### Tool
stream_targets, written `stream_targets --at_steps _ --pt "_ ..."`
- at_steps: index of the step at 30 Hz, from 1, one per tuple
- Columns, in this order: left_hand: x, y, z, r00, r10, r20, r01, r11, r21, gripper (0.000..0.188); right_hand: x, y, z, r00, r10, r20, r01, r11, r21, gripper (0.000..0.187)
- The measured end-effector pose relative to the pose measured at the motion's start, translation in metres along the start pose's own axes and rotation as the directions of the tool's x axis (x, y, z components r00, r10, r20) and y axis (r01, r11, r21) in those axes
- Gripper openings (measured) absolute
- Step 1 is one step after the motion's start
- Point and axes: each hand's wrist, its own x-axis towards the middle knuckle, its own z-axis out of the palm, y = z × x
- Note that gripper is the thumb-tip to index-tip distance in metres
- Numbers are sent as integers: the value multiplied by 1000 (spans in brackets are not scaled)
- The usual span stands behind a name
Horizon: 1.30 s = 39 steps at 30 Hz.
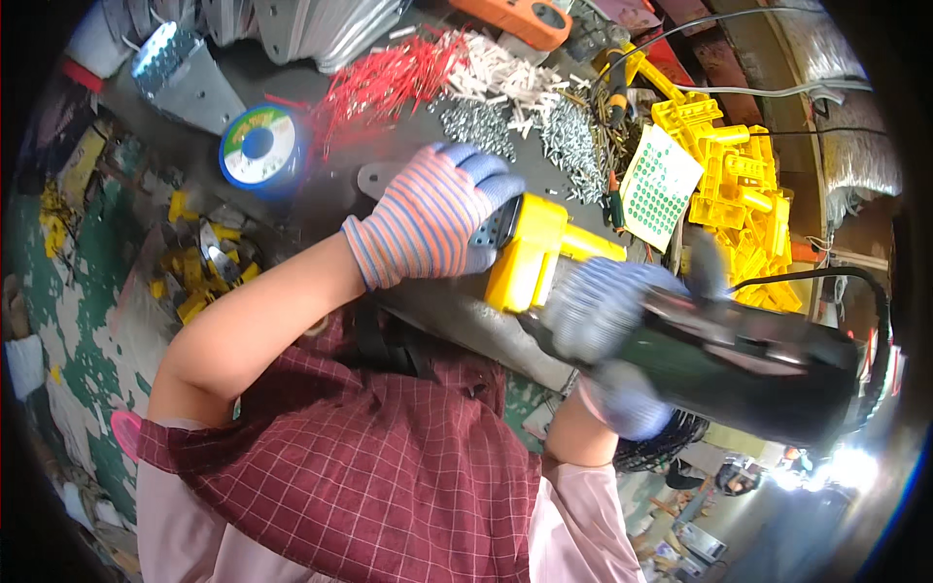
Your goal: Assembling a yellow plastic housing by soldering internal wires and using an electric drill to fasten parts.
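Observation:
My left hand (432, 219), in an orange-and-blue striped knit glove, is closed around the dark, dotted end of a yellow plastic housing (520, 255). A flat grey metal piece with a hole (373, 179) shows behind that wrist. My right hand (598, 306), gloved too and smeared by motion, grips a dark power screwdriver (743, 364). The screwdriver's front end is at the housing's lower right side; its tip is hidden. Beyond my hands lie piles of small screws (573, 146), red wires (389, 83) and white sleeves (496, 73).
A heap of yellow plastic parts (743, 194) stands at the right, beside a sheet of green round stickers (661, 185). A tape roll (258, 146) and a grey metal lamp body (185, 78) lie at the left. A black cable (880, 321) curves along the right.

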Motion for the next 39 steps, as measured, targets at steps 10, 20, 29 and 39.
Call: stream_targets --at_steps 10,20,29,39 --pt "-17 19 -4 989 95 114 -96 995 1 75 -86 -71 -82 555 290 -780 -3 938 346 61" --pt "-4 19 -9 961 89 261 -85 996 -27 69 -112 -25 -103 43 285 -958 329 901 282 36" --pt "-4 19 -9 968 91 235 -83 996 -45 69 -105 -14 -107 40 293 -955 267 918 293 43" --pt "-2 16 -7 967 71 246 -51 995 -88 68 -82 -8 -104 -87 483 -871 256 856 449 27"
